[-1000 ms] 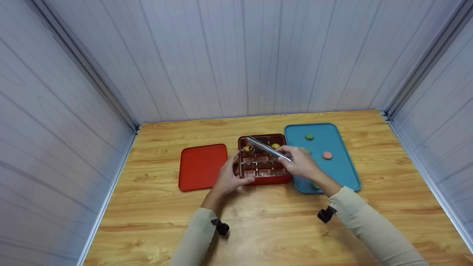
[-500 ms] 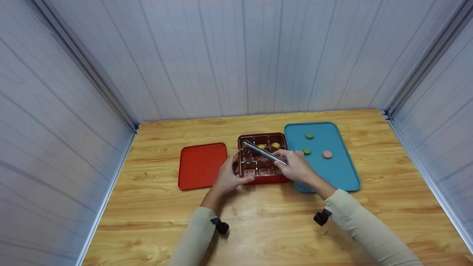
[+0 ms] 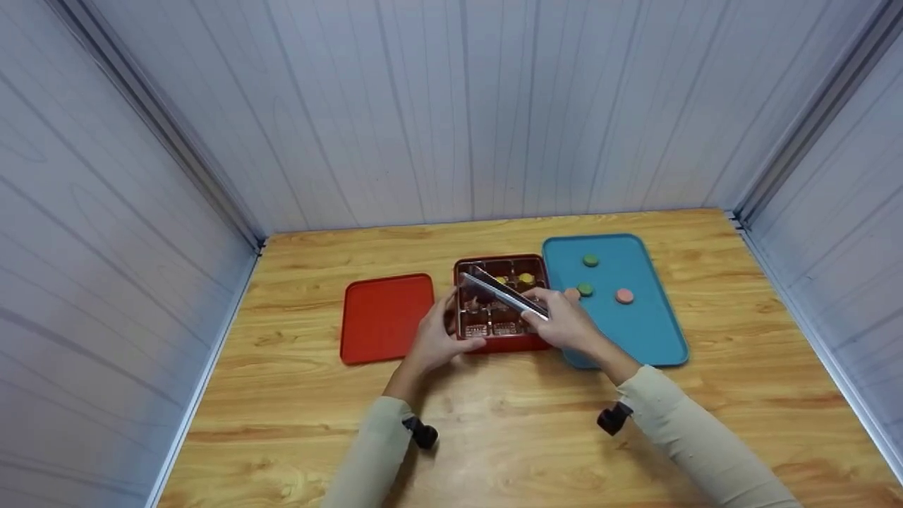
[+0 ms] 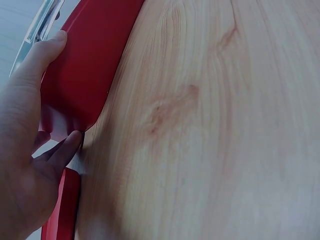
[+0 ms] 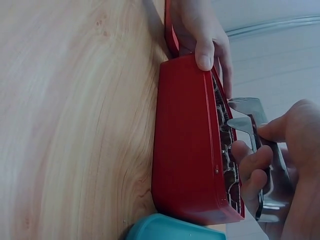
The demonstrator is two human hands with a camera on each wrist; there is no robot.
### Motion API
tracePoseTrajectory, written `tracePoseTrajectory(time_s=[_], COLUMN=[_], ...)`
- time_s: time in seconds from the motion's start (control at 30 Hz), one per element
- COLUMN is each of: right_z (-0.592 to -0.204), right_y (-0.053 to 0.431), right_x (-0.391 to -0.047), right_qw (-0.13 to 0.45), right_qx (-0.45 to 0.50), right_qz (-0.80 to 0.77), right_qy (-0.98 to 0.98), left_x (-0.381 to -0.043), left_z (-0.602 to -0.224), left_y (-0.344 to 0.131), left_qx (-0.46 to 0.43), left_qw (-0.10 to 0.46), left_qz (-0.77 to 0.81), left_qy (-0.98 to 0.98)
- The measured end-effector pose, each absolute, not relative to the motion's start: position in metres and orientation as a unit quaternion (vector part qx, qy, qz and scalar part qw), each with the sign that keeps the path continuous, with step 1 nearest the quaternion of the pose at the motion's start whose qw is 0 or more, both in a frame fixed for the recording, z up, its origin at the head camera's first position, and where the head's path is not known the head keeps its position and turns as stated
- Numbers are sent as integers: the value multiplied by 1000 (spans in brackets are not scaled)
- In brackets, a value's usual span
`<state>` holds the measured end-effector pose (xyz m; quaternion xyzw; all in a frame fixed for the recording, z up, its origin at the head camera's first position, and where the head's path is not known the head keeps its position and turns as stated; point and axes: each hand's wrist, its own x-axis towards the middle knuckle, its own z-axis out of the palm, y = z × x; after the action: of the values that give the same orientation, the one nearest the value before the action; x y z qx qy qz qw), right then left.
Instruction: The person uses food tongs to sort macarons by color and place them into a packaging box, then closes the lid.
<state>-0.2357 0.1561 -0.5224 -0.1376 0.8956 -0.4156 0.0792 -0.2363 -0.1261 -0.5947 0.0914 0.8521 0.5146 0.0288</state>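
In the frame's centre, the left hand point(image 3: 439, 339) gripped the red box point(image 3: 511, 344) and the right hand point(image 3: 566, 321) grasped the metal tongs point(image 3: 508, 298), whose arms (closer together half a second earlier) had spread over the box's upper left.

From high above, the head camera faces forward and down, wide over the table point(image 3: 508, 437) to the walls point(image 3: 494, 106). Both wrist cameras look sideways-tilted and close: the left past the left hand point(image 3: 434, 342) onto tabletop, the right along the box point(image 3: 515, 344). Box and left hand appear in all three.
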Motion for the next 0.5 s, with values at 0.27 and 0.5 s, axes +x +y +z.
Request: tracePoseTrajectory(time_s=[0.27, 0.5], right_z=[-524, -520], right_y=[163, 176], right_x=[-233, -229], right_qw=[51, 31], right_qx=[-146, -144], right_qz=[-411, -409], right_qy=[898, 901], left_x=[-238, -239], left_z=[-597, -599], left_y=[-126, -126], left_qx=[103, 98], left_qw=[19, 23], left_qz=[519, 524], left_qy=[848, 846])
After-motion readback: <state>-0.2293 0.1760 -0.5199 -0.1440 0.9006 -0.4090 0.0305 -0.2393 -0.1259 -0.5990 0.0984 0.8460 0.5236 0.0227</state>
